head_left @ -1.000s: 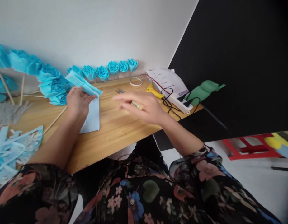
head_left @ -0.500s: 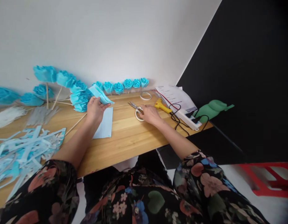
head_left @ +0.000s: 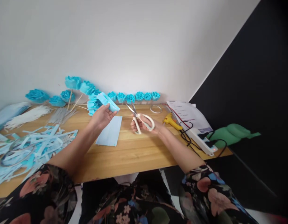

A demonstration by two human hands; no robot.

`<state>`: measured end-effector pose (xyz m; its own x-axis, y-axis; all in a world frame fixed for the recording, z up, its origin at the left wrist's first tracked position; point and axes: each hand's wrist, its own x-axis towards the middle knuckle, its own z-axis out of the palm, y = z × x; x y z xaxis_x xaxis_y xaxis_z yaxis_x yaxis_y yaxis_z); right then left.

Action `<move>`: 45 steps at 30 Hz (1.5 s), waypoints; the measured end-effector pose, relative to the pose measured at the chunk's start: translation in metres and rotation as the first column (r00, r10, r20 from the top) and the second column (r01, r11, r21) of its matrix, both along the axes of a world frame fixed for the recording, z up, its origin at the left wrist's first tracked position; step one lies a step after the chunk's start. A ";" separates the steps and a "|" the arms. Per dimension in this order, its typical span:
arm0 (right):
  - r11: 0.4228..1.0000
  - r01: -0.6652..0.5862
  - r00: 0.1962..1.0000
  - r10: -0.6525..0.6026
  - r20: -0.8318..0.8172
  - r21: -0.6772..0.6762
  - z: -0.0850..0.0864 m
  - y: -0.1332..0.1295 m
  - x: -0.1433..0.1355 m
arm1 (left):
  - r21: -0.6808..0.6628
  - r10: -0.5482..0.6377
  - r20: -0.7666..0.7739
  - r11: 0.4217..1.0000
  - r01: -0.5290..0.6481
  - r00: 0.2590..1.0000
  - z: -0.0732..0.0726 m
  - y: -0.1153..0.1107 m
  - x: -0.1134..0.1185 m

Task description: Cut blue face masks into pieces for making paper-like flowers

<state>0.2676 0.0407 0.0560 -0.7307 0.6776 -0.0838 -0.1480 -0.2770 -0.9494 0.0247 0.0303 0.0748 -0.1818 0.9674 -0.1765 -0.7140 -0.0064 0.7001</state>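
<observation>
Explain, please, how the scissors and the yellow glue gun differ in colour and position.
The scissors have metal blades and cream handles, while the glue gun is mostly yellow. The scissors are held up with their blades apart; the glue gun lies on the table. Both are hand tools.

Out on the right of the worktop [head_left: 139, 158], we've got a yellow glue gun [head_left: 173, 121], black cables [head_left: 186, 137] looping beside it, and a white power strip [head_left: 202, 141], red light [head_left: 214, 149] glowing! Behind, we spot printed sheets [head_left: 187, 111]; just right, a green object [head_left: 234, 133]; far left, heaped pale-blue strips [head_left: 48, 143]!
</observation>
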 end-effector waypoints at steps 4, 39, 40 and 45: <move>0.985 -0.170 0.985 0.170 0.000 0.039 0.005 0.009 -0.017 | -0.015 -0.008 -0.041 1.000 0.007 0.999 -0.008 -0.006 -0.015; 0.987 -0.158 0.987 0.158 -0.003 -0.010 -0.031 -0.005 -0.036 | 0.108 -0.084 -0.106 0.990 0.095 0.991 -0.041 -0.005 -0.024; 0.988 -0.154 0.988 0.154 -0.007 -0.011 -0.032 -0.006 -0.036 | 0.110 -0.092 -0.111 0.988 0.105 0.989 -0.041 -0.006 -0.022; 0.991 -0.133 0.991 0.132 -0.025 -0.034 -0.036 -0.007 -0.039 | 0.097 -0.128 -0.135 0.985 0.141 0.983 -0.039 -0.012 -0.013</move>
